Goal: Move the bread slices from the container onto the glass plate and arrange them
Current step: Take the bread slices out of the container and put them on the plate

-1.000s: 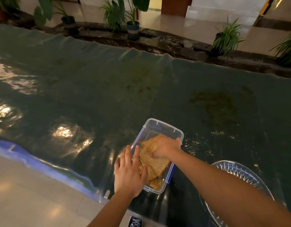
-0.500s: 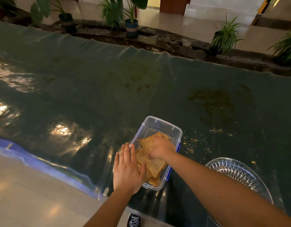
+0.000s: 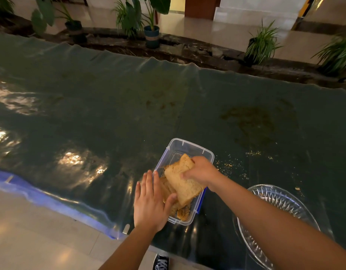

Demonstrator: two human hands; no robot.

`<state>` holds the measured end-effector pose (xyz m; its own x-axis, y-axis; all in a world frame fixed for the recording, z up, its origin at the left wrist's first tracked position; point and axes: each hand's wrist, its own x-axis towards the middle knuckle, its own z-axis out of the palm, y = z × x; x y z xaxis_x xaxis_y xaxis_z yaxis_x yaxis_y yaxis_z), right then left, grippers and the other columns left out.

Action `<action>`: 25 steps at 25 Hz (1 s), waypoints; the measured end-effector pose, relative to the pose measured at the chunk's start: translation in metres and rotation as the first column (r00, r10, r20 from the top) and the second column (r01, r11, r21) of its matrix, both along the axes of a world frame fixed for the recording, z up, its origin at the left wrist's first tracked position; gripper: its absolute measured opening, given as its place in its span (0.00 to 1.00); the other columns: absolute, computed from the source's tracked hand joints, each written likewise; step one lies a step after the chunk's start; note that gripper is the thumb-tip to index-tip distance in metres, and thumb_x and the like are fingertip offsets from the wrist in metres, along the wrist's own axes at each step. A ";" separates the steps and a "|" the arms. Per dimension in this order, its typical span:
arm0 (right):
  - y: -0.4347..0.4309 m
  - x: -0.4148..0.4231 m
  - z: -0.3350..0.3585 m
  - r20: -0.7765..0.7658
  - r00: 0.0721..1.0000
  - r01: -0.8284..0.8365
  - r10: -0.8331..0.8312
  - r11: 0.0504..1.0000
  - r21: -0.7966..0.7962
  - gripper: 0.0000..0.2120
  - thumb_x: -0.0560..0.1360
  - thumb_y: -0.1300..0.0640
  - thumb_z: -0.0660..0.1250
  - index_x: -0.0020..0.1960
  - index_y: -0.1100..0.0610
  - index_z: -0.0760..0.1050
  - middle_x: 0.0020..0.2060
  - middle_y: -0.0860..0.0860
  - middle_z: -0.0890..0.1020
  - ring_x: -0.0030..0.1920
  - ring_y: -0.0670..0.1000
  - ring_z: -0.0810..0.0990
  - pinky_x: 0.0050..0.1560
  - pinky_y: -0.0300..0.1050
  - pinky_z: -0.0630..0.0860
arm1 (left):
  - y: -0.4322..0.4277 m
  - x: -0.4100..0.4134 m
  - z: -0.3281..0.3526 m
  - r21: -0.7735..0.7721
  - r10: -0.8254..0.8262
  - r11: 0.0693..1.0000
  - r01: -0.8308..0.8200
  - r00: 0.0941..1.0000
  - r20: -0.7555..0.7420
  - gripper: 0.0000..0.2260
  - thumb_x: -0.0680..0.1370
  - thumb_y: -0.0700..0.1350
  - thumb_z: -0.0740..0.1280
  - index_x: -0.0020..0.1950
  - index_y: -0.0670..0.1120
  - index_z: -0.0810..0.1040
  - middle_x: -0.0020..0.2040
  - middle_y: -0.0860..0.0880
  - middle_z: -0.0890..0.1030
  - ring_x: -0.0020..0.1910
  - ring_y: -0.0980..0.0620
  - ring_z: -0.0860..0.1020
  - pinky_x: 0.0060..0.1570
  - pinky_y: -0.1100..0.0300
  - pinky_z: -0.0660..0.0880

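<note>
dark table (image 3: 109, 117); right hand (image 3: 201, 170) pinches bread slice (image 3: 183, 182) over container (image 3: 189, 147); left hand (image 3: 150, 203) spread flat beside

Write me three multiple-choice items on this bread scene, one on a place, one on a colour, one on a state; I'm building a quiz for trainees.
1. Where is the glass plate relative to the container?
A. To its right, nearer the person
B. Behind it, by the plants
C. Stacked under it

2. What colour are the container's clips?
A. Red
B. Blue
C. Yellow

3. What is the right hand doing?
A. Resting flat on the table
B. Holding the plate
C. Gripping a bread slice tilted up out of the container

Answers:
1 A, the plate lies at the lower right of the view, apart from the container.
2 B, a blue clip shows on the container's right side.
3 C, fingers pinch the slice's edge while the left hand steadies the container's side.
</note>
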<state>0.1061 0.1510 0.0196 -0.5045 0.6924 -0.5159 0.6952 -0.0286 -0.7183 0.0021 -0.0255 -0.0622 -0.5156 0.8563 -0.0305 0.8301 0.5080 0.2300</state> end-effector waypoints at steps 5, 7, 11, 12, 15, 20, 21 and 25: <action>0.010 0.027 0.023 -0.208 0.924 0.277 -0.321 0.936 -0.217 0.21 0.67 0.59 0.79 0.58 0.56 0.78 0.51 0.52 0.84 0.50 0.53 0.83 0.44 0.49 0.81 | -0.002 -0.001 -0.001 -0.012 -0.016 1.000 0.016 1.000 -0.016 0.40 0.78 0.71 0.43 0.81 0.44 0.47 0.82 0.43 0.51 0.81 0.45 0.48 0.78 0.45 0.47; 0.014 0.042 0.031 -0.243 0.898 0.311 -0.366 0.920 -0.237 0.20 0.66 0.58 0.79 0.57 0.55 0.78 0.51 0.52 0.85 0.51 0.54 0.83 0.47 0.51 0.81 | -0.002 -0.001 -0.001 -0.018 -0.016 1.000 0.015 1.000 -0.019 0.40 0.78 0.71 0.43 0.81 0.44 0.46 0.82 0.44 0.51 0.81 0.45 0.48 0.78 0.45 0.47; 0.016 0.085 0.044 -0.325 0.820 0.371 -0.471 0.870 -0.325 0.21 0.65 0.58 0.80 0.57 0.58 0.80 0.50 0.54 0.87 0.51 0.56 0.86 0.53 0.55 0.82 | -0.003 -0.001 0.000 -0.019 -0.020 1.000 0.019 1.000 -0.020 0.40 0.78 0.70 0.41 0.81 0.44 0.46 0.82 0.43 0.51 0.81 0.44 0.49 0.78 0.44 0.50; 0.016 0.096 0.047 -0.340 0.798 0.378 -0.497 0.853 -0.361 0.23 0.64 0.58 0.80 0.57 0.57 0.80 0.50 0.54 0.88 0.51 0.56 0.86 0.53 0.56 0.82 | -0.003 -0.001 0.001 -0.018 -0.022 1.000 0.021 1.000 -0.017 0.40 0.78 0.70 0.41 0.81 0.44 0.46 0.82 0.43 0.51 0.81 0.44 0.49 0.78 0.43 0.51; 0.017 0.135 0.059 -0.373 0.732 0.371 -0.570 0.793 -0.484 0.28 0.61 0.57 0.80 0.59 0.58 0.79 0.53 0.55 0.87 0.53 0.57 0.86 0.53 0.59 0.82 | -0.003 0.000 0.003 -0.022 -0.026 0.999 0.026 1.000 -0.003 0.40 0.78 0.70 0.39 0.81 0.43 0.47 0.82 0.42 0.51 0.81 0.43 0.49 0.78 0.43 0.52; 0.021 0.205 0.077 -0.450 0.648 0.351 -0.614 0.766 -0.539 0.24 0.66 0.59 0.77 0.61 0.60 0.78 0.55 0.58 0.86 0.55 0.61 0.85 0.48 0.62 0.83 | -0.003 0.000 0.006 -0.013 -0.022 1.000 0.022 1.000 0.014 0.41 0.77 0.70 0.39 0.81 0.43 0.47 0.82 0.41 0.52 0.81 0.43 0.50 0.78 0.42 0.53; 0.022 0.218 0.079 -0.457 0.640 0.361 -0.617 0.767 -0.530 0.24 0.66 0.59 0.77 0.61 0.60 0.78 0.54 0.58 0.86 0.54 0.61 0.85 0.46 0.61 0.83 | -0.004 0.001 0.006 -0.008 -0.019 1.000 0.019 1.000 0.019 0.41 0.77 0.69 0.40 0.81 0.43 0.48 0.82 0.41 0.52 0.81 0.43 0.50 0.78 0.42 0.53; 0.031 0.256 0.071 -0.416 0.639 0.442 -0.647 0.752 -0.489 0.25 0.64 0.59 0.77 0.60 0.61 0.77 0.51 0.58 0.87 0.52 0.61 0.86 0.43 0.58 0.84 | -0.001 0.002 0.007 -0.002 -0.012 1.000 0.012 1.000 0.014 0.41 0.77 0.69 0.41 0.81 0.42 0.51 0.81 0.40 0.55 0.80 0.41 0.53 0.78 0.42 0.55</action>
